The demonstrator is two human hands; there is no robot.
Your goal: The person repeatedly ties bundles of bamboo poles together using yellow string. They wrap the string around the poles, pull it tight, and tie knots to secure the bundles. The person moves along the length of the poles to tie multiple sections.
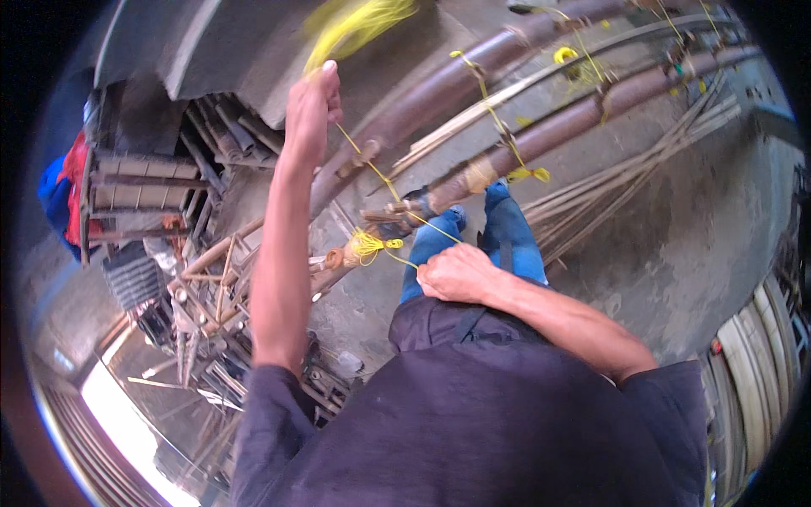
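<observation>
My left hand (311, 114) is raised at the upper left, its fingers closed on a bundle of yellow string (359, 29) that is smeared by motion. From that hand a thin strand (380, 174) runs down past the end of the near brown bamboo pole (549, 137) towards my right hand. In front of my waist, my right hand (459, 272) is a fist gripping yellow string. A looped yellow hank (372, 245) hangs by the near pole's end. The far brown bamboo pole (448, 84) runs roughly parallel, with string ties on both poles.
Long thin sticks (608, 186) lie on the floor at the right. Pale curved slats (756, 355) stand at the far right. A wooden rack (148, 182) and a jumble of bamboo pieces (207, 291) fill the left. My jeans-clad legs (515, 228) stand beside the near pole.
</observation>
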